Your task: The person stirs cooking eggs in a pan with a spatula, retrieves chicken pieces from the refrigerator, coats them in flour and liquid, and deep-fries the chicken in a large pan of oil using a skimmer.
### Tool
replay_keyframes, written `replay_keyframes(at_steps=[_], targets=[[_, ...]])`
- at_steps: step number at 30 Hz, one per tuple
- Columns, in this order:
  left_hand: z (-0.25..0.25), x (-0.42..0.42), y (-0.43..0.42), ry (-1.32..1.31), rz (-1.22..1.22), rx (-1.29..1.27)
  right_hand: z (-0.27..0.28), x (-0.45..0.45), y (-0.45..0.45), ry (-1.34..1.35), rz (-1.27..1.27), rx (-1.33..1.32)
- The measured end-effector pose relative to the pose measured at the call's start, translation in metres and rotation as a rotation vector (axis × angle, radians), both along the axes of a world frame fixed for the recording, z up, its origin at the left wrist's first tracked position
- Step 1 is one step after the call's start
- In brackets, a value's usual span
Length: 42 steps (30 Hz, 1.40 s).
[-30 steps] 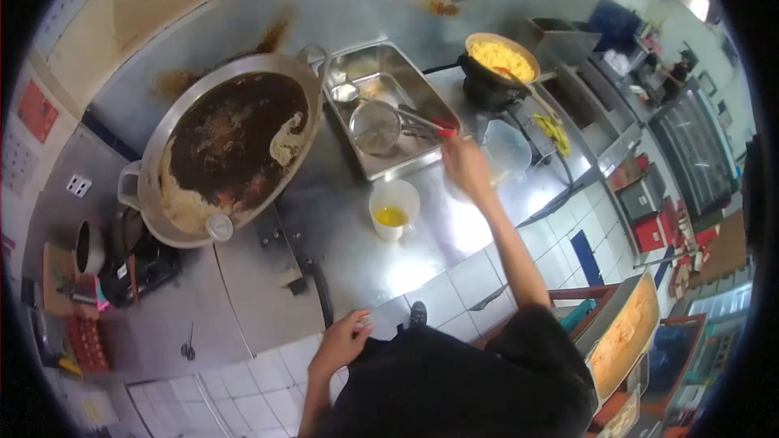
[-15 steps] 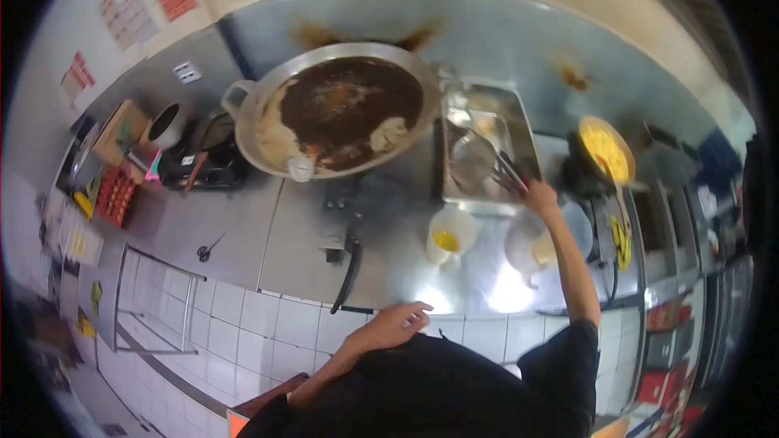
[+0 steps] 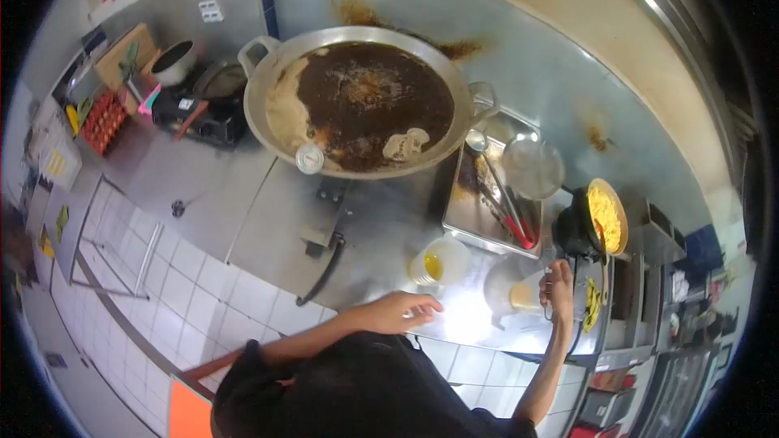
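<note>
My right hand (image 3: 558, 288) is closed at the right end of the counter, beside a clear container with pale tan contents (image 3: 523, 296). What its fingers hold is too blurred to make out. My left hand (image 3: 412, 310) hovers at the counter's front edge, empty, with thumb and fingers apart. Just beyond it stands a translucent cup with yellow liquid (image 3: 438, 264). Red-handled tongs (image 3: 515, 227) and a ladle (image 3: 477, 142) lie in the metal tray (image 3: 483, 239). A round strainer (image 3: 533, 169) rests over the tray's right side.
A large wok of dark oil (image 3: 381, 105) stands at the back, pale foam on its left and a dial thermometer (image 3: 309, 158) on its rim. To the right is a pan of yellow food (image 3: 604, 215). Scissors (image 3: 178, 208) and a small stove (image 3: 203, 122) are on the left.
My right hand has let go of the tongs, which now lie in the tray, and has moved toward the front right. The strainer has shifted to the tray's right side. The view has turned.
</note>
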State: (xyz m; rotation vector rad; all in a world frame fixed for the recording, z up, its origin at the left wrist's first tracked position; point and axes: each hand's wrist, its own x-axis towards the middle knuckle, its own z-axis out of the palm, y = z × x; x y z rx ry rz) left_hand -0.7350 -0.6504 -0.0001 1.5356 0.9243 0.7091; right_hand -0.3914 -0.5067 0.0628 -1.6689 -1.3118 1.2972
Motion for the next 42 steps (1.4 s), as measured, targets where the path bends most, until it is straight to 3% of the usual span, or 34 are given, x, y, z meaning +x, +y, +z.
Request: replay_keyframes(at_steps=[4, 9, 17, 19, 23, 28, 42], targets=[[-0.007, -0.006, -0.015, 0.083, 0.135, -0.108, 0.085, -0.016, 0.009, -0.174, 0.163, 0.231], [-0.012, -0.005, -0.030, 0.111, 0.249, -0.159, 0.154, -0.076, 0.051, -0.423, 0.538, 0.245], [-0.030, -0.025, -0.056, 0.082, 0.451, -0.031, 0.174, -0.175, 0.111, -0.701, 1.023, 0.120], [-0.035, -0.030, -0.061, 0.065, 0.467, -0.018, 0.188, -0.200, 0.107, -0.794, 1.036, 0.120], [-0.042, -0.038, -0.065, 0.046, 0.475, -0.062, 0.187, -0.242, 0.123, -0.809, 1.194, -0.056], [-0.048, -0.047, -0.066, 0.053, 0.467, -0.052, 0.152, -0.289, 0.139, -0.578, 1.304, -0.263], [-0.067, -0.066, -0.081, 0.040, 0.425, -0.117, 0.077, -0.350, 0.131, -0.266, 1.188, -0.184]])
